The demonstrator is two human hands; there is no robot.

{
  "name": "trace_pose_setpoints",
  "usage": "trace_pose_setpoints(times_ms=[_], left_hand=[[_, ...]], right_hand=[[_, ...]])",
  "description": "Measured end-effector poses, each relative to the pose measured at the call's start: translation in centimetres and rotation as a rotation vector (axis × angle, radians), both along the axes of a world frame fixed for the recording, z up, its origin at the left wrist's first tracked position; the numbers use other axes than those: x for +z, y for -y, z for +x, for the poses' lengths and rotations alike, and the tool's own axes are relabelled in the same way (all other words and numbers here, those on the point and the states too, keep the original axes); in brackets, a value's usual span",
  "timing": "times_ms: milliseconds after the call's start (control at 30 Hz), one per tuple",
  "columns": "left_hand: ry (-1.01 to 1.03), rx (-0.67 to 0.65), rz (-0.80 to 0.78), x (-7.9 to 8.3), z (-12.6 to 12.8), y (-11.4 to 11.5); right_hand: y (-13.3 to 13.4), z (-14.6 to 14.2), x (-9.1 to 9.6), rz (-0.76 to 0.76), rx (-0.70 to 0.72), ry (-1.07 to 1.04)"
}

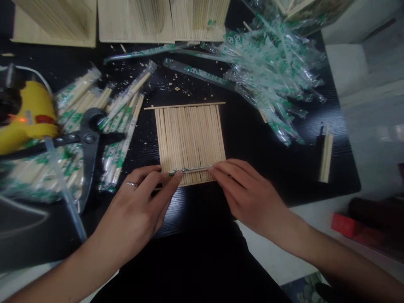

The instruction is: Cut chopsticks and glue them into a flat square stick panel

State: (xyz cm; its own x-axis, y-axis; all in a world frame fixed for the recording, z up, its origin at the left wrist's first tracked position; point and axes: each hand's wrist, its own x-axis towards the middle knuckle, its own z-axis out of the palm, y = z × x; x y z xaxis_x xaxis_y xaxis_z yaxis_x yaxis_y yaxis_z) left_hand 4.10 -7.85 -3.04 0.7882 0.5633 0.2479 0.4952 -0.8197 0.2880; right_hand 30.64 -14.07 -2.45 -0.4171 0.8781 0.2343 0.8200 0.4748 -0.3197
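Note:
A flat panel of wooden sticks lies on the black table, its sticks side by side. One stick runs crosswise along its far edge and juts out past both sides. Over the near part of the panel, a thin plastic-wrapped chopstick packet with green print is held crosswise. The fingers of my left hand, which wears a ring, are closed on its left end. My right hand pinches the right end. Whether the packet rests on the panel or hovers just over it, I cannot tell.
Wrapped chopsticks lie left, under black-handled cutters. A yellow glue gun with a clear glue stick stands beside them. Torn wrappers heap at the back right. Stick-built pieces line the back; short sticks lie right.

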Motion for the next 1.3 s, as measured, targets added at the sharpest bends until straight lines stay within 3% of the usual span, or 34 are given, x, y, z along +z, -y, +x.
trace_pose_setpoints(times_ms=[300, 533, 1300], left_hand=[[-0.014, -0.001, -0.002, -0.1, -0.1, -0.3], [-0.035, -0.032, -0.133, 0.6, -0.8, -1.1], [-0.041, -0.092, -0.27, 0.9, -2.2, -2.4]], right_hand=[[-0.1, -0.5, 0.0, 0.057, -0.016, 0.022], [0.0, -0.7, -0.2, 0.11, -0.011, 0.066], [0.3, -0.6, -0.5, 0.111, -0.018, 0.067]])
